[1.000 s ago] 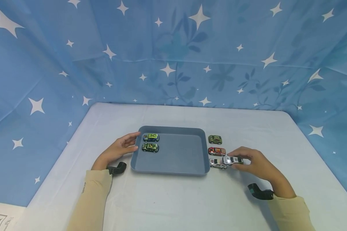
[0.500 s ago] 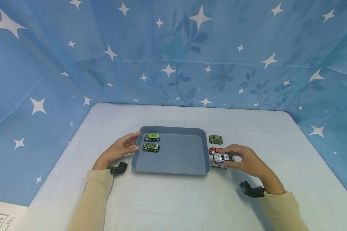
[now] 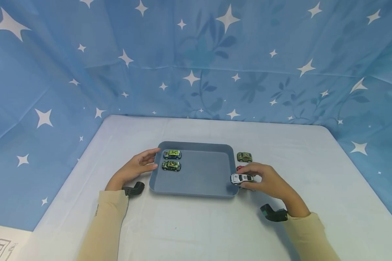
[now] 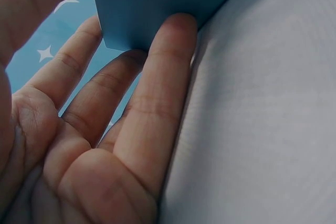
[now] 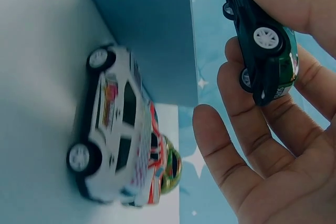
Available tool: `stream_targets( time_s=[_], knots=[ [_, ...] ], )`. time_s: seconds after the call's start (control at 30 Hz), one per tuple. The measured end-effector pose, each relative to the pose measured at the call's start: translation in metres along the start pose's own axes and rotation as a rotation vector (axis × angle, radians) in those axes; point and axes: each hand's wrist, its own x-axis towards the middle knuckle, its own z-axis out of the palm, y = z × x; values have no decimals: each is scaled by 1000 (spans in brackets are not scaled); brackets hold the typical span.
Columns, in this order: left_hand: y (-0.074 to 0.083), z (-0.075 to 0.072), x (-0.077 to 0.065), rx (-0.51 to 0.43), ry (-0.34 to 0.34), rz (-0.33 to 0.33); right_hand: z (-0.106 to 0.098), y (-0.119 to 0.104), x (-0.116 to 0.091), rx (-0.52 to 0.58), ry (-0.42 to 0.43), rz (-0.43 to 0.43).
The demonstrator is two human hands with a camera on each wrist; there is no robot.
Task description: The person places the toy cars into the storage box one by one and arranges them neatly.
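Note:
My left hand (image 3: 134, 168) rests its fairly straight fingers against the left side of the grey-blue tray (image 3: 196, 195); in the left wrist view the fingertips (image 4: 178, 27) touch its outer wall. Between thumb and fingers, my right hand (image 3: 270, 182) pinches a white toy car (image 3: 240, 178) over the tray's right rim. From the right wrist, this toy car (image 5: 265, 51) shows its dark underside, white wheels and a green end. Two patterned toy cars, a yellow-blue one (image 3: 172, 154) and a green one (image 3: 171, 166), sit at the left inside the tray.
Right of the tray, a camouflage toy car (image 3: 244, 157) stands on the white table (image 3: 196, 228). A red toy car (image 3: 240, 168) is mostly hidden behind my right hand. Another white toy car (image 5: 113, 124) stands beside the tray wall. A starry blue curtain (image 3: 196, 54) hangs behind.
My right hand has carried the white toy car leftward, from beside the row of toy cars to over the tray's right rim. The left hand has stayed at the tray.

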Motion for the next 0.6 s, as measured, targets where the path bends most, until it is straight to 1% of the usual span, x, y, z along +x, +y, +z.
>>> stream_targets(
  time_s=[0.17,0.43,0.6],
  knots=[
    [1,0,0,2,-1,0,6,-5,6,11,-9,-22],
    [2,0,-1,4,-2,10,16,-13,18,59,-56,0],
    [1,0,1,6,-4,4,22,-15,24,71,-60,-39]
  ],
)
